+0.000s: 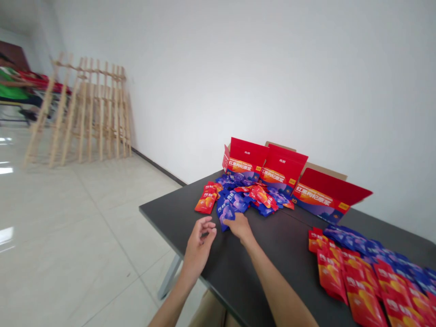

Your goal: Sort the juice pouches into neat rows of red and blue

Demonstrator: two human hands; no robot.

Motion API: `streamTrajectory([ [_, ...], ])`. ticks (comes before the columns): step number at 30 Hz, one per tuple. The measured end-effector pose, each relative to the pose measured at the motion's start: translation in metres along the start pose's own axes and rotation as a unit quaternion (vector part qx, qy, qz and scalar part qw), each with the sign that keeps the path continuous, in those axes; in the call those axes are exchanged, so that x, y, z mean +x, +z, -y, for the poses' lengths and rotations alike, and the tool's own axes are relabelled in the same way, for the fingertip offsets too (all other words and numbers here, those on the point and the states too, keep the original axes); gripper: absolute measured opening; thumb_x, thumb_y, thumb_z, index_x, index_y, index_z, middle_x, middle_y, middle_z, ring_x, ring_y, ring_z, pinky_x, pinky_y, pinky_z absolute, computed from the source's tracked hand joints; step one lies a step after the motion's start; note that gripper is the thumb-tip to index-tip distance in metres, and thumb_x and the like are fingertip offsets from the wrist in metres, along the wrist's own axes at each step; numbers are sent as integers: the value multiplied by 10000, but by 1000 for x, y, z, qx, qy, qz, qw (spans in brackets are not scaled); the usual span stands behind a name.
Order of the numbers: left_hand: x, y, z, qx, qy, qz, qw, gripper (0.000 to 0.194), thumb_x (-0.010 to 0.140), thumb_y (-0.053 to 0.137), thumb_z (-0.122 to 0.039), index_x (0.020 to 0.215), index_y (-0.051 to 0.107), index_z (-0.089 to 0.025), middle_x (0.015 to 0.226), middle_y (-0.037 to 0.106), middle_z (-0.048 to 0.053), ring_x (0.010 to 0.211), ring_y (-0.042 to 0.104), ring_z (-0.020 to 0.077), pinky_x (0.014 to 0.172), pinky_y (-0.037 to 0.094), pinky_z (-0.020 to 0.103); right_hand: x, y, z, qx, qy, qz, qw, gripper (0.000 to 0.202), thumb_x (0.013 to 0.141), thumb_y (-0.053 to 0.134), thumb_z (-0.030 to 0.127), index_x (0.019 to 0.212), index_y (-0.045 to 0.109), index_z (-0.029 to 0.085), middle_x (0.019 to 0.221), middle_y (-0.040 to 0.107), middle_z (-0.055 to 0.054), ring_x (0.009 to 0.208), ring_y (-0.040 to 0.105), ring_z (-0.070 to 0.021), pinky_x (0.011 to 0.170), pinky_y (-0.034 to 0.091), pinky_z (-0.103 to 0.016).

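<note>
At the far left, a person in a green top [15,88] is sitting in the background, and wooden frames [88,109] are leaning against the wall [204,68], which is seemingly keeping them upright. Nearer, the left hand [200,240] is hovering by the edge of the dark table [279,236], its fingers loosely curled with a narrow gap to the thumb and nothing visible between them; perhaps it is staying close to support the other hand. Just beyond it, a few red pouches [206,200] are lying apart from the blue ones, so their colour is standing out. To their right, a blue pouch [225,212] is lying at the near edge of the heap, and the right hand [239,225] is pinching its near corner between thumb and fingers, probably because that part is the easiest to reach. Behind and to the right, the heap of pouches [264,196] is spreading in mixed red and blue before three boxes [282,165], which are standing by the wall with flaps raised, likely leaving the front free for handling. At the far right, red packs [366,297] are overlapping on the near side and blue packs [354,240] behind, apparently grouped by colour.
</note>
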State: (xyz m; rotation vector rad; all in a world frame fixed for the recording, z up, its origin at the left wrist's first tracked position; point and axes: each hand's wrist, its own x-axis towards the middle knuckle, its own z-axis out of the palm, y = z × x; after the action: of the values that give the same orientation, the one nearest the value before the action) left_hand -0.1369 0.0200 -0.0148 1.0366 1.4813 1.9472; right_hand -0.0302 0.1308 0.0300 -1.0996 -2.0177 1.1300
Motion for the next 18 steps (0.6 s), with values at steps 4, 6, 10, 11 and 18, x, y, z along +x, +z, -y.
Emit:
streamTrajectory([
  [4,-1,11,-10,-20,-41,39,998,368,795,672,-438,1051,628,-177,1044,684,85,1021,636,249,861,522,370,-35,-8,-7,94,29,19,995,291,852,603,412,947,656,142,677,598,19,560,473,-96,530,373,-217],
  [6,-7,21,-20,-68,-82,117,987,377,831,649,-464,1077,646,-179,1034,712,82,997,657,243,865,521,362,-64,-11,-5,180,18,26,983,337,843,618,419,1046,648,151,691,588,26,554,454,-91,526,354,-212],
  [10,-21,43,-38,-165,-174,152,959,357,783,713,-481,917,672,-153,780,711,27,691,659,177,679,522,282,-121,-13,3,217,-46,0,975,367,877,604,395,1192,621,208,944,667,-20,816,594,-165,711,459,-259],
  [11,-24,47,-41,-162,-179,133,961,350,748,744,-479,845,669,-151,699,681,3,609,624,154,610,500,255,-132,-14,4,204,-59,-5,977,355,890,591,377,1208,614,220,1029,671,-28,919,606,-188,798,469,-282],
  [18,-48,52,-57,-49,-125,188,973,300,706,767,-436,681,687,-148,583,595,-21,558,538,144,531,432,224,-165,-37,1,109,-45,-26,993,210,889,598,354,1043,607,211,929,656,-11,849,593,-175,765,467,-268],
])
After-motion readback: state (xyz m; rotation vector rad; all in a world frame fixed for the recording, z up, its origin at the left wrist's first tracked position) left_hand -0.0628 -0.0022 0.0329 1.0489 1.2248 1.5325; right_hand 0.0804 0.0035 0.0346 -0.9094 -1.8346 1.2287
